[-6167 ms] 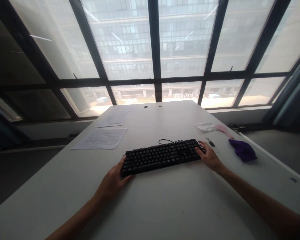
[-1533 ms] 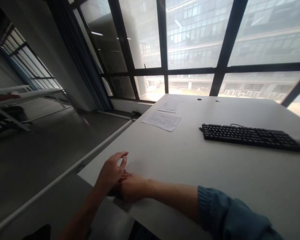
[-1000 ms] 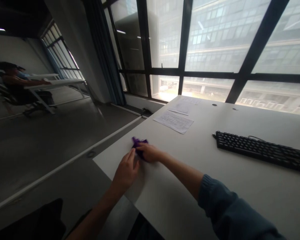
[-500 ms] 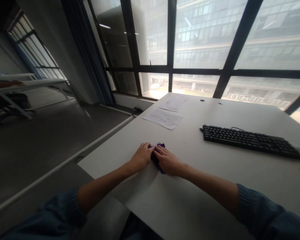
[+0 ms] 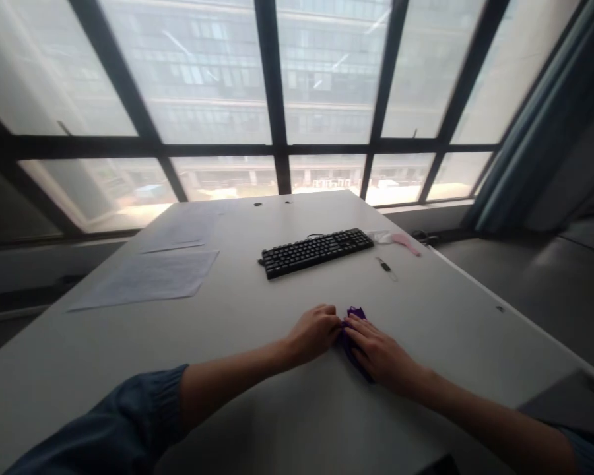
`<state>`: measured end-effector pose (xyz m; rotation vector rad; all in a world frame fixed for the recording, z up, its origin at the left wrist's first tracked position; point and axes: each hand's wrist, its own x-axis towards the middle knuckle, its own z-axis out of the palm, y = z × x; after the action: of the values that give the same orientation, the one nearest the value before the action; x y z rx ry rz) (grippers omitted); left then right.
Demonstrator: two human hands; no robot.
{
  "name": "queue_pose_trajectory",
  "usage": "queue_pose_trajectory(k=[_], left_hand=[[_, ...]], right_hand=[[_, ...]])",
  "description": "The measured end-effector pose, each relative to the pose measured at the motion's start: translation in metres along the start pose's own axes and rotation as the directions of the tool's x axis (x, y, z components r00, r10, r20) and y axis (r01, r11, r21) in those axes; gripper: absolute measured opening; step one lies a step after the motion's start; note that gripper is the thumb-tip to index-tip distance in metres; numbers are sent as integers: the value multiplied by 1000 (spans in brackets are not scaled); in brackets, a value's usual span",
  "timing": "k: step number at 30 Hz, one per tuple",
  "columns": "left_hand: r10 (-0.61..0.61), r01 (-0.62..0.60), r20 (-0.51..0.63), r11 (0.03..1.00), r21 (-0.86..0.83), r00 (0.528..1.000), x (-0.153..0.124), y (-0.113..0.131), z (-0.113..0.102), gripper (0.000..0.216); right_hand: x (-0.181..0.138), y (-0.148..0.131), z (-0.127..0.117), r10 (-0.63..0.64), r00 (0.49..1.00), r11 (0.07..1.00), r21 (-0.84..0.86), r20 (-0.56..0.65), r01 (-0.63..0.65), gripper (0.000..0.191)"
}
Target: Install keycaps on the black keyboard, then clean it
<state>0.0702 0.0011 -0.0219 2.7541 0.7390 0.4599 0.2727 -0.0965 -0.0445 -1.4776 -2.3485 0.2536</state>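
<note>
A small purple cloth lies on the white table in front of me. My left hand has its fingers curled and pinches the cloth's left edge. My right hand lies flat on top of the cloth with fingers stretched, pressing it onto the table; most of the cloth is hidden beneath it. Both forearms reach in from the bottom, with blue sleeves pushed up.
A black keyboard with its cable lies further back. To its right are a pink item, a crumpled white wrapper and a small dark object. Paper sheets lie at the left. Large windows stand behind the table.
The view has swung right, so the keyboard now sits straight ahead. Both hands stay together on the purple cloth, which has moved across the table with them.
</note>
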Motion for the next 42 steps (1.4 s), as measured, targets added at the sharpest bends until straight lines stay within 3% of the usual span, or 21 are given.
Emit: queue_pose_trajectory(k=[5,9,11,14,18,21,23,24,26,28,33,36,39,42], left_hand=[[200,-190,75,974,-125,977,80,36,40,20],[193,-185,77,978,-98,978,117,51,57,46],[152,-150,50,987,-52,987,125,52,59,59],[114,-114,49,993,3,992,127,46,60,54],[81,-84,83,996,26,993,121,30,57,50],[30,-33,92,999,36,995,111,14,48,54],[2,-5,66,999,50,998,101,1,38,56],[-13,11,45,998,60,999,94,-7,32,57],[-54,54,1,995,84,999,76,-24,19,59],[-111,114,-36,987,113,993,54,-44,6,60],[-316,327,-90,930,170,945,-15,-86,-14,62],[-334,334,-33,923,190,942,-48,-92,-15,71],[-312,296,54,934,199,948,-62,-88,-13,73],[-325,305,69,929,208,943,-61,-84,-13,72]], right_hand=[[-63,54,-13,226,965,971,-44,-134,-234,44],[-71,100,-19,434,853,865,-131,-291,-485,47],[-63,124,-28,553,766,765,-164,-328,-623,48],[-45,162,-47,693,644,631,-159,-325,-759,50],[-19,194,-70,739,586,575,-141,-333,-806,50],[7,186,-74,716,540,542,-135,-442,-829,56],[29,164,-68,602,597,620,-161,-531,-768,58],[41,149,-63,512,669,702,-186,-540,-687,55],[65,117,-48,329,816,864,-197,-475,-463,52],[87,89,-32,198,895,946,-160,-400,-281,52],[124,54,4,145,960,989,18,-240,-145,53],[128,45,19,97,991,995,35,-93,-94,64],[125,41,25,108,994,994,8,16,-108,68],[125,39,26,120,992,993,-8,33,-120,67]])
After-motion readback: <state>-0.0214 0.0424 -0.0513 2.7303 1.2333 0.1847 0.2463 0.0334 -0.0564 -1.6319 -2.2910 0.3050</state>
